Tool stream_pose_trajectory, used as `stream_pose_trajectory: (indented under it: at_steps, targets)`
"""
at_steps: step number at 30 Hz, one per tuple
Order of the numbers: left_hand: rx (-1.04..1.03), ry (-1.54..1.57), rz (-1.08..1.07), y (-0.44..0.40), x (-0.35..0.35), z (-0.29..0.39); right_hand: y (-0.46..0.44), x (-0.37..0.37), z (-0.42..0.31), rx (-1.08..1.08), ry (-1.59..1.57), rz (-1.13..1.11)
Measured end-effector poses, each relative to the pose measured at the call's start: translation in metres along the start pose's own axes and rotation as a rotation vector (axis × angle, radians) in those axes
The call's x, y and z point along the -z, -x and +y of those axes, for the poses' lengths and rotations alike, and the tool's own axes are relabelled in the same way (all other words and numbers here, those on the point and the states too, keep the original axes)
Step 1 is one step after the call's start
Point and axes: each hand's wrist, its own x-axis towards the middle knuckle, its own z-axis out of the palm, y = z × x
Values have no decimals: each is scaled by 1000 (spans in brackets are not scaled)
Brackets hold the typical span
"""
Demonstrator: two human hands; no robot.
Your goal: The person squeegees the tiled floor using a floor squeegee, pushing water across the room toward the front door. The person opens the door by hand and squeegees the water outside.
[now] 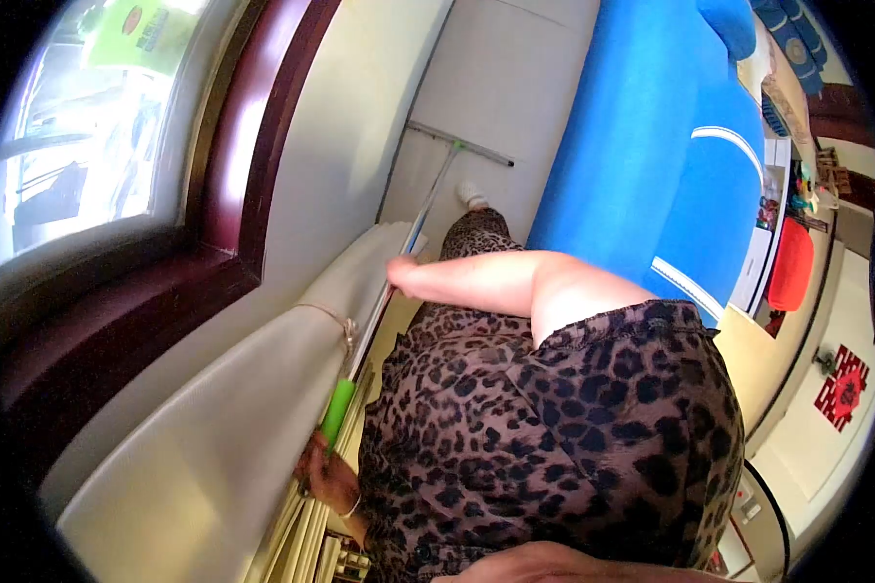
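Observation:
A long floor squeegee [421, 216] runs down to the grey floor, with a thin metal pole, a green grip and a wide flat bar at its foot. Around the middle of the pole my right hand [402, 274] is closed, its arm stretched across my leopard-print clothes. My left hand [326, 476] is wrapped round the top end by the green grip [336, 413]; some of its fingers are in shadow. The squeegee's bar [486, 153] lies on the floor beyond my shoe [472, 194]. Right beside the pole hangs a pale curtain [224, 408], gathered by a cord [345, 330].
A blue-covered sofa [622, 146] borders the floor strip on one side, and a white wall [340, 126] on the other. A dark red window frame [233, 185] is at the left. Further off are a red chair [792, 264] and a door with a red decoration [844, 387].

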Motion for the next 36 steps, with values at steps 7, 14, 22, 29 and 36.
stream_pose_trajectory:
  at_steps: [7,14,22,29,36]
  targets:
    - [-100,40,148,15,-26,40,115,43,-52,-381,-787,56]
    - [-362,26,-533,-71,-93,0,54,160,-37,-127,-971,261]
    - [-637,-245,-958,-115,-195,-14,-57,236,-4,-255,-844,183]
    - [-654,-225,-827,-90,-181,-27,-17,216,-7,-188,-953,245]
    - [-570,-170,-720,-57,-101,-39,8,133,5,-159,-840,131]
